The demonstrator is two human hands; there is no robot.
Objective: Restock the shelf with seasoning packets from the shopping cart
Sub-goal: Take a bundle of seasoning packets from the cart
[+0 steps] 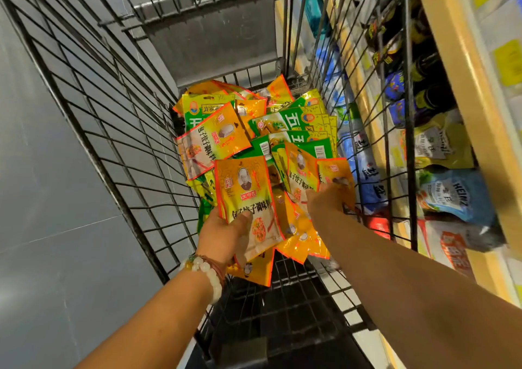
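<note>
While both arms reach down into the black wire shopping cart, the left hand grips 1 orange foil seasoning packet with a portrait on its front, thumb curled over its lower face. Just right of it, the right hand digs into the loose pile of orange and green seasoning packets, its fingers blurred and buried, so its grip cannot be told. A white beaded bracelet circles the left wrist. Beyond the right forearm, outside the cart's wire side, stands the wooden-edged store shelf stocked with blue sauce pouches.
</note>
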